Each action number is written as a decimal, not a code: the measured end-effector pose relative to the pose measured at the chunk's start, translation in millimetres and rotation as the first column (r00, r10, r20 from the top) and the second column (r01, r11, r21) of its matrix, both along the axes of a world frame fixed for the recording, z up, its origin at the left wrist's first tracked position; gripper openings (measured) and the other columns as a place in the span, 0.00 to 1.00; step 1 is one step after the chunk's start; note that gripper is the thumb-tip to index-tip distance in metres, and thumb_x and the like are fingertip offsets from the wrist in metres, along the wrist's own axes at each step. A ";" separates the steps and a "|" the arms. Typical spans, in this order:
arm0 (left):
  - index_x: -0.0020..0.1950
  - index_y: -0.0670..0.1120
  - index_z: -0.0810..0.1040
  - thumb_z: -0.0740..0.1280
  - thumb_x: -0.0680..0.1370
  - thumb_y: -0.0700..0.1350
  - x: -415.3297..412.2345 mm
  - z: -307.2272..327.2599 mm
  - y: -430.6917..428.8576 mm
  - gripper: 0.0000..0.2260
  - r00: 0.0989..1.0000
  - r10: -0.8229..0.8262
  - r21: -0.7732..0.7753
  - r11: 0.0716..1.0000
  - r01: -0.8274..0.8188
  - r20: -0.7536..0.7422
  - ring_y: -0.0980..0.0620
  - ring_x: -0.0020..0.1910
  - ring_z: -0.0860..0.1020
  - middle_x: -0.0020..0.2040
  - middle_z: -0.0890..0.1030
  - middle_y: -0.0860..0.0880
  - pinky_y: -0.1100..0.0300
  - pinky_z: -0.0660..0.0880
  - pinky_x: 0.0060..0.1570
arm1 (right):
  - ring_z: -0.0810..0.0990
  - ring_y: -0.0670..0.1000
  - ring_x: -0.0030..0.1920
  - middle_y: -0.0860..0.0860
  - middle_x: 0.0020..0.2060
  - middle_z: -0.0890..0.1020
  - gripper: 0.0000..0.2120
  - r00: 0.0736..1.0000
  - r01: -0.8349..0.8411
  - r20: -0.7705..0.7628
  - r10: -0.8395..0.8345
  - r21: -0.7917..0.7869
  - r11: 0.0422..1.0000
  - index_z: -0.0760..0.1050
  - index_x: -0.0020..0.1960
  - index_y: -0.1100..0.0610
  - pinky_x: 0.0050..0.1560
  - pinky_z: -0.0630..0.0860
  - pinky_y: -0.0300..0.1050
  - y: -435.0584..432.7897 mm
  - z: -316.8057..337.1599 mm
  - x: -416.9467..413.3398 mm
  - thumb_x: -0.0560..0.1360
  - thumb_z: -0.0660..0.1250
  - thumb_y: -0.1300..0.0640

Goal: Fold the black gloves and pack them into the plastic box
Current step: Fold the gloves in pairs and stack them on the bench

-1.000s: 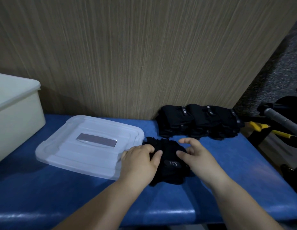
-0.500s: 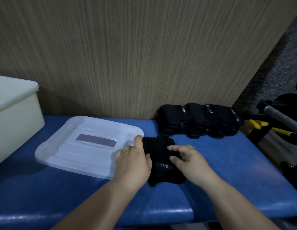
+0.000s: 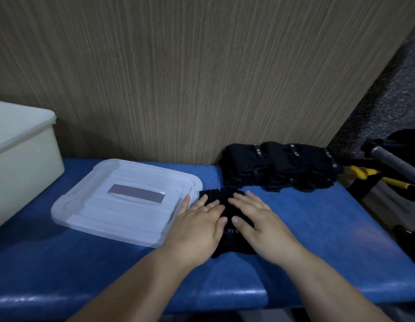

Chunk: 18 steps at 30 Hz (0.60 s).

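I see a wall [image 3: 201,77] of pale brown panelling with fine vertical grain filling most of my view. Against it stands a blue worktop [image 3: 329,247], and its glossy front edge catches a soft sheen. Past the wall's right edge lies a speckled grey floor [image 3: 396,89], mostly in shadow. Low on the right, beside the worktop, 1 grey bar [image 3: 394,160] slants above 2 yellow handles [image 3: 362,173]; I cannot tell what they belong to. The light is dim and cool.

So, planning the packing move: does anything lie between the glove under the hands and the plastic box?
Only the clear lid, flat on the blue bench between glove and plastic box; probably low enough to lift over.
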<state>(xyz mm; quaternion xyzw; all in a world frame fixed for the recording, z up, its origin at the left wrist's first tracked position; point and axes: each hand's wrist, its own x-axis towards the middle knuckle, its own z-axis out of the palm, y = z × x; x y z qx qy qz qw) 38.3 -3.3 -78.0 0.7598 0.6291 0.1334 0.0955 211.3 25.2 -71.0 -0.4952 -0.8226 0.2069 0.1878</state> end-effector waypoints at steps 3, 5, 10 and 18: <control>0.78 0.53 0.55 0.45 0.83 0.54 -0.1 -2.1 -0.5 0.22 0.996 -0.012 -0.056 0.998 0.007 -0.089 0.56 0.77 0.50 0.78 0.55 0.56 0.53 0.37 0.74 | 0.39 0.37 0.74 0.37 0.76 0.51 0.24 0.991 -0.045 0.122 0.062 -0.136 0.990 0.55 0.77 0.46 0.77 0.45 0.44 -1.3 -4.1 -0.1 0.82 0.53 0.46; 0.78 0.53 0.53 0.44 0.83 0.54 -0.3 -2.6 -1.3 0.23 0.995 -0.013 -0.071 0.997 0.006 -0.102 0.56 0.77 0.50 0.78 0.54 0.56 0.51 0.36 0.74 | 0.36 0.38 0.74 0.38 0.76 0.48 0.25 0.982 -0.046 0.172 0.078 -0.181 0.982 0.51 0.78 0.46 0.75 0.40 0.42 -2.2 -4.6 1.7 0.82 0.49 0.44; 0.78 0.55 0.52 0.43 0.83 0.56 -0.9 -3.6 -3.6 0.23 0.993 -0.005 -0.095 0.995 -0.006 -0.116 0.58 0.77 0.48 0.78 0.52 0.58 0.48 0.35 0.74 | 0.34 0.39 0.74 0.35 0.75 0.44 0.29 0.968 -0.065 0.221 0.116 -0.226 0.972 0.48 0.78 0.45 0.70 0.36 0.37 -5.4 -3.3 7.4 0.80 0.45 0.38; 0.77 0.54 0.57 0.46 0.84 0.55 -11.3 -2.7 -5.9 0.22 0.999 -0.040 -0.076 0.996 0.040 -0.001 0.59 0.77 0.50 0.78 0.56 0.58 0.57 0.41 0.75 | 0.37 0.36 0.74 0.31 0.73 0.48 0.44 0.976 -0.065 0.193 0.097 -0.166 0.984 0.51 0.77 0.42 0.73 0.41 0.39 0.7 -8.2 22.7 0.67 0.35 0.23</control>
